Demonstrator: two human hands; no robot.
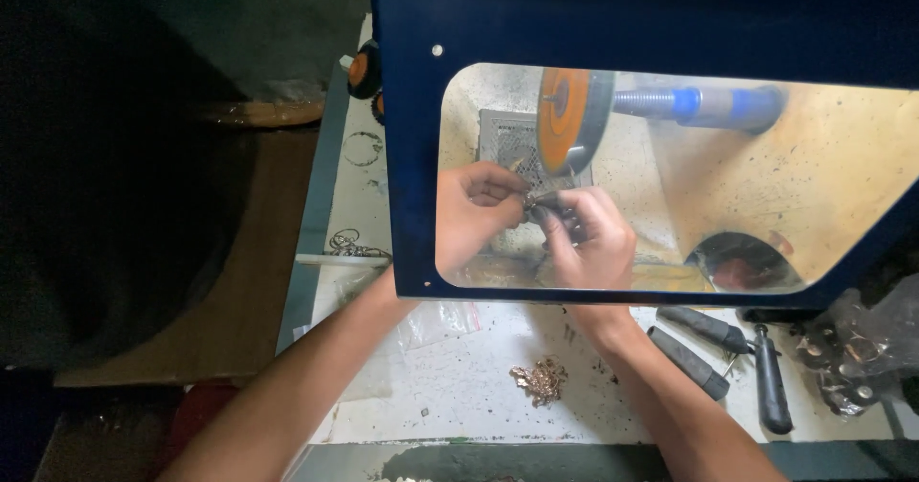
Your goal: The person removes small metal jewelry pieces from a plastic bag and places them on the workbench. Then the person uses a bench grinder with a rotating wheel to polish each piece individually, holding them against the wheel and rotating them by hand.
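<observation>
Behind the clear window of a dark blue hood (pixel 412 156), my left hand (pixel 474 209) and my right hand (pixel 589 238) meet just below an orange polishing wheel (pixel 567 118). Both pinch a small metal piece (pixel 533 198) between their fingertips, close under the wheel's rim. The piece is tiny and partly hidden by my fingers. The wheel sits on a spindle with a blue sleeve (pixel 713 106).
A small heap of golden metal pieces (pixel 541 381) lies on the white bench in front of the hood. Black-handled tools (pixel 713 348) lie to the right, a clear plastic bag (pixel 436 321) to the left. A dark round opening (pixel 745 260) sits inside the hood.
</observation>
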